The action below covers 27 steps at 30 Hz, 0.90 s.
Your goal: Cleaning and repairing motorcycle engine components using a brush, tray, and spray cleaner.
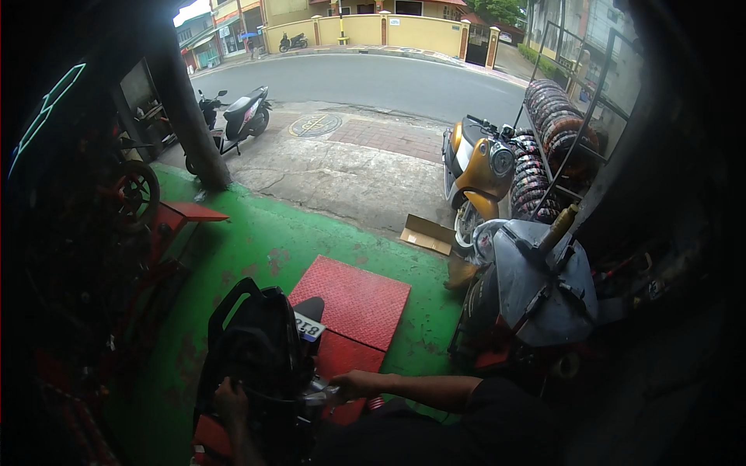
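Fingers: right hand (355,384) pinching shiny silvery piece (317,393); left hand (231,401), spread unclear, at black plastic scooter tail (260,342); red metal plate (353,295) beyond.

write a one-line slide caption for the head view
Left hand and right hand at a black motorbike, a red platform and green floor ahead, the street beyond.

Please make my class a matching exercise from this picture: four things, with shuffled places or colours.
1. left hand
2. right hand
3. cardboard
4. textured plate

A. red
B. on the ground near the gold scooter
C. at a silvery thing
D. at the picture-left side of the black motorcycle

Pairs: 1-D, 2-C, 3-B, 4-A
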Each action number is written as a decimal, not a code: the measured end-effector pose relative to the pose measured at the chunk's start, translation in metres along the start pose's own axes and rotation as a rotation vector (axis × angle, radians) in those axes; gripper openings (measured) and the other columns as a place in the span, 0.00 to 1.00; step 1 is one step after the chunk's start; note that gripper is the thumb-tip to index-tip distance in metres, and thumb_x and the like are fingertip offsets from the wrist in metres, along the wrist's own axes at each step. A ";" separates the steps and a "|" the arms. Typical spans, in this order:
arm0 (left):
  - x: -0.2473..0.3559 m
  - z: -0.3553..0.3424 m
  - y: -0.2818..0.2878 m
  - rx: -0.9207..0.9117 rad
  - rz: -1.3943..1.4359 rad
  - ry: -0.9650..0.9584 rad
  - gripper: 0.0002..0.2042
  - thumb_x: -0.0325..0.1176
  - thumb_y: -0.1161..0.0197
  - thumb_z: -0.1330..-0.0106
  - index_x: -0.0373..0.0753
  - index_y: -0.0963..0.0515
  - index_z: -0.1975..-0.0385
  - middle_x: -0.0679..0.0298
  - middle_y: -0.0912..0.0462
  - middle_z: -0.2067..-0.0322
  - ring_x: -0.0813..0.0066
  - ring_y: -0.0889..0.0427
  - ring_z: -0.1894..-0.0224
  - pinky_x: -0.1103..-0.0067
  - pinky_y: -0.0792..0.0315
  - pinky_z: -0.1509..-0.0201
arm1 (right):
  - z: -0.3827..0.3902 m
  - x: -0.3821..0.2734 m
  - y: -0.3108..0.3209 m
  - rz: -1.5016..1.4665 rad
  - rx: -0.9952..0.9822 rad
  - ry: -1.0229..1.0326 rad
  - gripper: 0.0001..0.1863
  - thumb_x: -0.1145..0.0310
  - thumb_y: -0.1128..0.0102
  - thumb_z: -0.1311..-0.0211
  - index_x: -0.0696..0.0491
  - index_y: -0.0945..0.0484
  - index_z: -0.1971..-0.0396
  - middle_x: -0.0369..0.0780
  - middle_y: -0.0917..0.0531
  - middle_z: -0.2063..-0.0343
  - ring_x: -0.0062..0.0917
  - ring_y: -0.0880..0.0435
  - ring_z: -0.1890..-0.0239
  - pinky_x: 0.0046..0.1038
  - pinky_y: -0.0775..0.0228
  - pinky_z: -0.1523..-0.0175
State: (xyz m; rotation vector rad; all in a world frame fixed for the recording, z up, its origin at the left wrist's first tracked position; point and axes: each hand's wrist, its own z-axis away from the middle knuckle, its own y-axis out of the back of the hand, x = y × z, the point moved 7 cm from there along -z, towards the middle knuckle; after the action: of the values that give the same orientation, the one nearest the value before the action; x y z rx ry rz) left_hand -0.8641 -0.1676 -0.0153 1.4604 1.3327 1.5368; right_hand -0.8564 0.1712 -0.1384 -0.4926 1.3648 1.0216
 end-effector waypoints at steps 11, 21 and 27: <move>-0.011 -0.008 -0.004 0.002 0.047 0.045 0.11 0.40 0.36 0.33 0.37 0.18 0.62 0.49 0.12 0.64 0.44 0.13 0.58 0.55 0.21 0.57 | 0.006 -0.002 -0.009 0.231 0.187 0.054 0.48 0.58 0.18 0.55 0.55 0.35 0.35 0.52 0.19 0.46 0.49 0.18 0.44 0.45 0.24 0.42; -0.002 -0.005 -0.002 -0.045 -0.014 0.055 0.12 0.41 0.34 0.33 0.38 0.18 0.62 0.49 0.13 0.62 0.44 0.14 0.57 0.55 0.21 0.55 | 0.013 0.002 0.010 0.264 0.250 -0.014 0.35 0.58 0.24 0.52 0.56 0.30 0.47 0.52 0.18 0.55 0.50 0.16 0.51 0.46 0.22 0.48; -0.003 -0.005 -0.003 -0.041 -0.016 0.044 0.12 0.41 0.34 0.34 0.37 0.18 0.61 0.48 0.13 0.62 0.43 0.14 0.57 0.55 0.21 0.54 | 0.014 0.001 0.011 0.279 0.212 -0.042 0.35 0.56 0.24 0.51 0.55 0.30 0.47 0.52 0.17 0.55 0.50 0.15 0.52 0.46 0.22 0.48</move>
State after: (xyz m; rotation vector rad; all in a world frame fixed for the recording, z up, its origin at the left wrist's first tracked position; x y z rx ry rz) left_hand -0.8691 -0.1711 -0.0186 1.3951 1.3275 1.5852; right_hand -0.8577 0.1878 -0.1339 -0.1243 1.5118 1.0887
